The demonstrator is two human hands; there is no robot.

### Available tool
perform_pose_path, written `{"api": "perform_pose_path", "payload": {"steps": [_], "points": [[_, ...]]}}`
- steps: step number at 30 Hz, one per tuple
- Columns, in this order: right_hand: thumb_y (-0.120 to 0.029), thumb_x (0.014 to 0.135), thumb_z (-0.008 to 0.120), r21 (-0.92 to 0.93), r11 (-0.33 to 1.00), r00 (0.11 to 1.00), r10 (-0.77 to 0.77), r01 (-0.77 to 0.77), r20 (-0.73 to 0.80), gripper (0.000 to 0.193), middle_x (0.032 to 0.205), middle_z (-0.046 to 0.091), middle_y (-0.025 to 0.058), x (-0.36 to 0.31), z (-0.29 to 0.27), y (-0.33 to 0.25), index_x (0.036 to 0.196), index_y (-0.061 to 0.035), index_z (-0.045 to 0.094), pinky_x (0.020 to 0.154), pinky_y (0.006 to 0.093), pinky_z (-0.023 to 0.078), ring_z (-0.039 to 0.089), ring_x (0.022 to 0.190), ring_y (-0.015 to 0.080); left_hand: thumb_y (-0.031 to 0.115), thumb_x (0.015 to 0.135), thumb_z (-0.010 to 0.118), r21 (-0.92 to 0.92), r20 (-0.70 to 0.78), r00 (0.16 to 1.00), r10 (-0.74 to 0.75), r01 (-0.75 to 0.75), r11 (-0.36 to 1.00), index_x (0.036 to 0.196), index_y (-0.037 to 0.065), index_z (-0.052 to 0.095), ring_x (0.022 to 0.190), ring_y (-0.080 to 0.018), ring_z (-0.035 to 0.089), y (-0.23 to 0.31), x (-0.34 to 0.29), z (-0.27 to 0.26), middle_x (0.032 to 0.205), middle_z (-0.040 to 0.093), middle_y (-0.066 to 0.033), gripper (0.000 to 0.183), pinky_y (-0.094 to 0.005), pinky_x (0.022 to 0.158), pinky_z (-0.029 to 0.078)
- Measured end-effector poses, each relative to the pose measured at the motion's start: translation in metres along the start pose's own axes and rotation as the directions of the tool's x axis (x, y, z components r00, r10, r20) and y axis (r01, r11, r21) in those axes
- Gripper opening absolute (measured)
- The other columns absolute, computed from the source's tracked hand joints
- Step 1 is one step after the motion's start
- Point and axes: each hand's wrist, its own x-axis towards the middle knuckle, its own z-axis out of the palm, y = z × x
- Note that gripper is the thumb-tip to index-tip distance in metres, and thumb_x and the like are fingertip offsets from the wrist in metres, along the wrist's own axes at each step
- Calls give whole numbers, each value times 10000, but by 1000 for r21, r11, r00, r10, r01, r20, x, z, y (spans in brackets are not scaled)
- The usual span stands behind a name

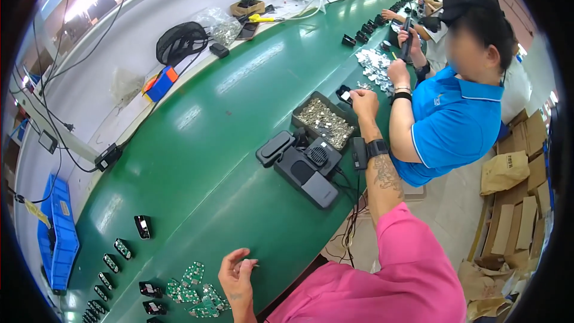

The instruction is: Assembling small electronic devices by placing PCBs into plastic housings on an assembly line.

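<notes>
My right hand point(363, 104) reaches far forward and right. Its fingers pinch a small black plastic housing point(344, 94) with a white patch, just past a grey bin point(302, 121) of small metal parts. My left hand point(237, 278) is low over the near table, fingers curled and thumb against them; whatever is in them is too small to make out. Beside it lies a loose pile of green circuit boards point(192, 290). Left of that pile are black housings point(150, 289), and farther left a row of housings with boards inside point(123, 249).
A black device with a round speaker grille point(308, 170) sits by the bin. At right, a co-worker in a blue shirt point(451, 119) holds a dark tool point(406, 39) near a pile of whitish pieces point(374, 67). A blue crate point(58, 233) stands left; cables point(353, 221) hang off the table edge.
</notes>
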Motion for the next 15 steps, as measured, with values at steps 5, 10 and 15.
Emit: {"api": "perform_pose_path", "payload": {"steps": [5, 10, 15], "points": [[-242, 798, 723, 105, 993, 963, 32, -62, 268, 267, 922, 744, 140, 9, 30, 31, 980, -50, 758, 832, 401, 525, 702, 925, 278, 0, 923, 589, -14, -146, 986, -85, 84, 996, 1184, -63, 566, 873, -188, 685, -13, -19, -28, 1107, 657, -153, 269, -282, 801, 549], [-243, 849, 614, -428, 394, 580, -611, 813, 538, 266, 859, 687, 188, 24, 6, 41, 941, -15, 716, 771, 433, 513, 660, 863, 334, 22, 915, 611, 122, -108, 985, -137, 150, 981, 1188, -42, 581, 889, -178, 680, 7, -30, -46, 1126, 669, -129, 282, -292, 809, 549], [-222, 891, 630, -471, 768, 850, -176, 435, 497, 300, 908, 699, 215, 7, -37, -4, 997, 57, 657, 765, 435, 513, 670, 813, 345, 61, 891, 667, 159, -151, 983, -104, 129, 979, 1185, -19, 622, 891, -119, 655, 41, -51, -85, 1088, 696, -85, 308, -265, 777, 531]]}}
